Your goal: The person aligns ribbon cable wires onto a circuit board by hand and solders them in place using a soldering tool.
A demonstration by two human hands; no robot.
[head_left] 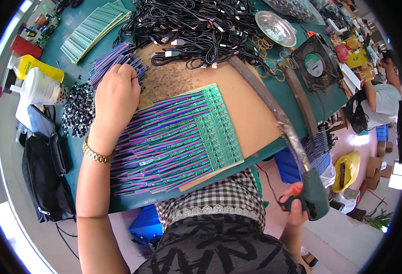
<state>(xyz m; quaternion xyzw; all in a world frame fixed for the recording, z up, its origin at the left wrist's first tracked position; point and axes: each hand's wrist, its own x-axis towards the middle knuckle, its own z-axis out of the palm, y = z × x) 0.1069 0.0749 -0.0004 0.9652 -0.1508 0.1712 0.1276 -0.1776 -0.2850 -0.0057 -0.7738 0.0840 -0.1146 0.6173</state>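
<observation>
My left hand [117, 89], a gold-coloured watch on its wrist, is closed at the near side of a bundle of thin purple and blue wires [105, 64]. Its fingertips are hidden beneath it, against the wires. Low on the right, my right hand [296, 212] grips the dark green handle of a soldering gun [316, 196], with a finger at its red trigger. The gun's metal barrel points away from me. Between the hands, green circuit board panels [219, 132] lie side by side, with many coloured wires [164, 146] running leftward from them.
A brown board [255, 118] lies under the panels. Black USB cables [196, 32] are heaped behind, and a worn metal bar [251, 82] crosses the right side. Small black parts [78, 109] and a lidded drink cup [43, 86] stand left; a fan [315, 64] stands right.
</observation>
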